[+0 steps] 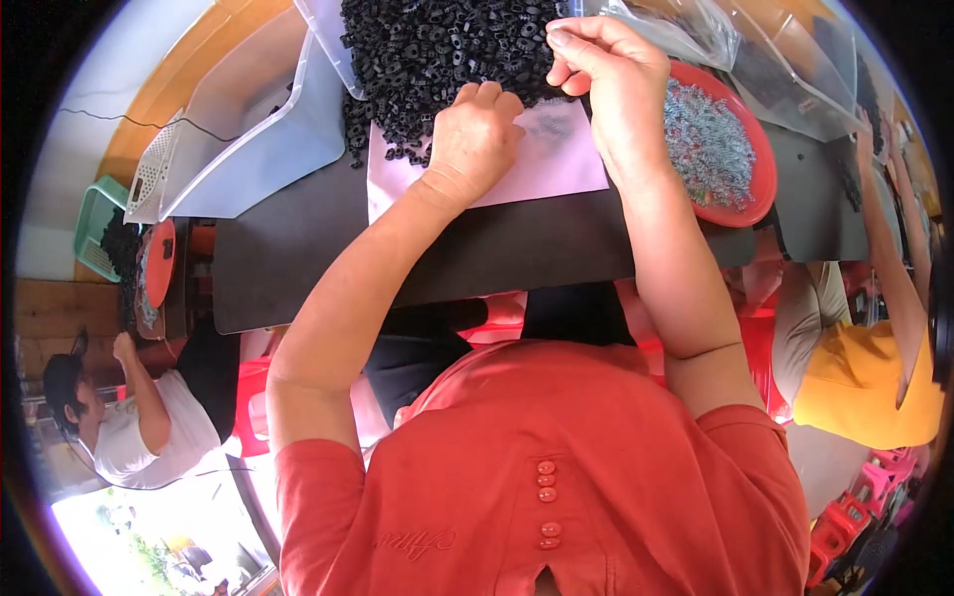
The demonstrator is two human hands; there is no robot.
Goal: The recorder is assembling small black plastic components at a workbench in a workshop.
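A large heap of small black plastic pieces with holes (427, 60) spreads over the far middle of the table, partly on a pale pink sheet (576, 177). At the heap's near edge is my left hand (477, 137), its fingers curled down among the pieces; what they hold is hidden. My right hand (626, 94) is raised at the heap's right side, thumb and forefinger pinched together. Anything in that pinch is too small to make out. Just right of it sits a round red tray (763, 169) holding many tiny silvery-blue metallic pieces (708, 149).
A translucent bin (263, 164) stands left of the heap on the dark table (517, 243). Clear plastic bags (701, 35) and another clear bin (795, 84) are at far right. One person (164, 422) sits at left; another in yellow (865, 382) is at right.
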